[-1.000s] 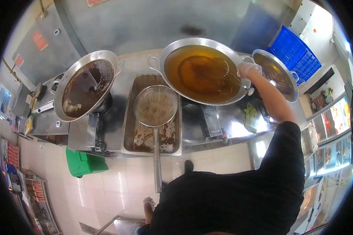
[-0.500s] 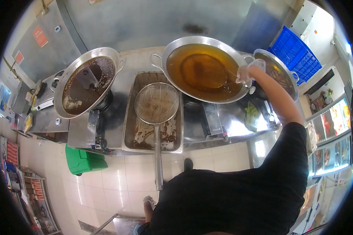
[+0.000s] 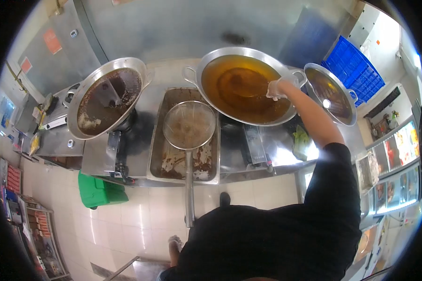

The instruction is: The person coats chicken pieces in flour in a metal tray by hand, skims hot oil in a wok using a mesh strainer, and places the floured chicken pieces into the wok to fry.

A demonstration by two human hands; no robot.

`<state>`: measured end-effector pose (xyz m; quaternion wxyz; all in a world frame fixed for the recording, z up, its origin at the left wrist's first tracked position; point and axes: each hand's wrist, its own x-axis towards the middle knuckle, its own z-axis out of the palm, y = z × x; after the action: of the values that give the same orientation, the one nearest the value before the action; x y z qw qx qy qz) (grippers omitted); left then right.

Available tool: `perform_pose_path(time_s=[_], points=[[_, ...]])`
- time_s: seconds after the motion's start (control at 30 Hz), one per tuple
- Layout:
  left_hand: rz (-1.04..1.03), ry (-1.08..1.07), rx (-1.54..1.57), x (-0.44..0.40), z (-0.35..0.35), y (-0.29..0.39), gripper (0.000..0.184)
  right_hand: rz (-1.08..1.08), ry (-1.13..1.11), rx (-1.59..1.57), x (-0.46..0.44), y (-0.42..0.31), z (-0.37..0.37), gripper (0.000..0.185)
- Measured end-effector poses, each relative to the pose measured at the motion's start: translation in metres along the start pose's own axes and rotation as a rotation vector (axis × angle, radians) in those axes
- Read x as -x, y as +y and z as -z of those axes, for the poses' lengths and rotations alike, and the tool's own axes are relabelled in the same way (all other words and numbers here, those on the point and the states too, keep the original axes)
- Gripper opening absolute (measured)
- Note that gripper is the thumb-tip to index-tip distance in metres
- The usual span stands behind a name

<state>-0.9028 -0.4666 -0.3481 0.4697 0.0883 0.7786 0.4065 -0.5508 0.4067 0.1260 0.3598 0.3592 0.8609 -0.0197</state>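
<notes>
My right hand (image 3: 280, 89), in a clear plastic glove, is over the right side of a large metal wok (image 3: 239, 50) of amber oil. Its fingers are drawn together and point down to the left. What they hold, if anything, cannot be made out. Low beside my body hangs my left hand (image 3: 175, 242), also gloved, with loosely parted fingers and nothing visible in them. Between the woks, a round mesh strainer (image 3: 189, 125) with a long metal handle rests on a stained rectangular metal pan (image 3: 172, 157).
A wok of dark oil (image 3: 109, 100) stands on the left. Further right are a smaller pan of oil (image 3: 330, 93) and a blue crate (image 3: 354, 65). A green leaf-like item (image 3: 301, 143) lies on the steel counter. Below is a green bin (image 3: 101, 191).
My right hand has moved left from the wok's right rim to above the oil. The view has shifted slightly. The left hand stays low at my side.
</notes>
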Motion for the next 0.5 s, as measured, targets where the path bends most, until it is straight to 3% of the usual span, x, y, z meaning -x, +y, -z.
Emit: perform_pose_path(time_s=[0.07,0.13,0.17,0.2,0.27,0.37,0.5], points=[[-0.118,-0.014,-0.134,-0.001,0.004,-0.009,0.027,-0.185,0.010,-0.124,0.051,-0.055,0.042,0.029],[-0.357,-0.017,-0.316,0.000,0.009,-0.015,0.028,-0.283,0.050,-0.164,0.031,-0.046,0.036,0.027],[-0.648,-0.010,-0.431,0.005,0.012,-0.011,0.028,-0.331,0.067,-0.185,0.022,-0.043,0.033,0.027],[-0.392,-0.014,-0.351,0.007,0.011,-0.020,0.028,-0.374,0.139,-0.161,0.026,-0.048,0.035,0.027],[-0.184,-0.007,-0.252,0.014,0.008,-0.015,0.028,-0.464,0.280,-0.110,0.045,-0.065,0.040,0.029],[-0.108,0.003,-0.195,0.017,0.007,-0.013,0.028,-0.507,0.360,-0.279,0.022,-0.050,0.021,0.031],[-0.065,0.010,-0.147,0.018,0.005,-0.011,0.028,-0.241,0.493,-0.204,0.006,-0.045,0.010,0.034]])
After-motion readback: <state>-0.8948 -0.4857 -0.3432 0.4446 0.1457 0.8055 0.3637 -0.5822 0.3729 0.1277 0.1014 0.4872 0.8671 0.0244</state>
